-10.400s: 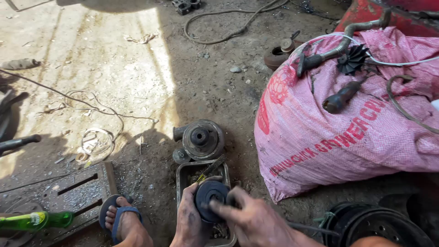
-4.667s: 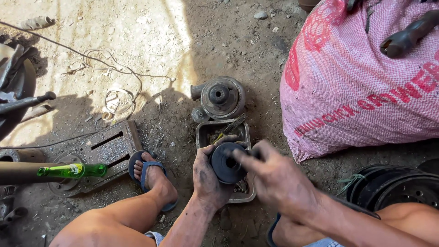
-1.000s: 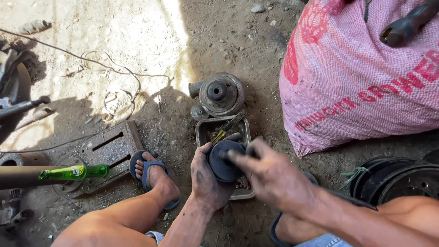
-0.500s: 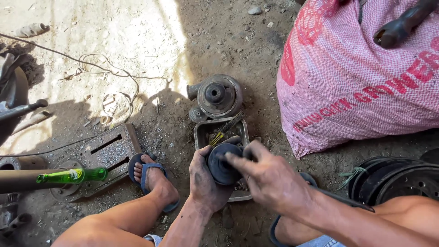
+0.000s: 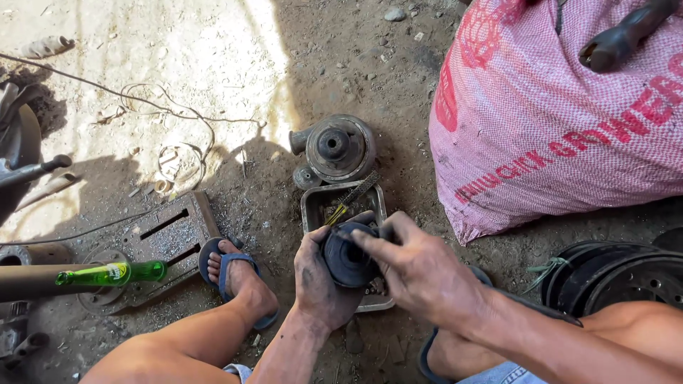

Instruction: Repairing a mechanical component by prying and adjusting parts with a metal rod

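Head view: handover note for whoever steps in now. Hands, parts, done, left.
Left hand: cradles the round black part from the left.
Right hand: fingers on the part's top and right edge.
Part is held over the metal tray, which holds a file-like tool. Round metal housing sits on the ground just beyond.
Done: part lifted, in both hands.
Left: cannot tell; part not set down.

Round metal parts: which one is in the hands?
The dark round part, gripped by both hands over the tray; the grey one lies untouched on the dirt beyond.
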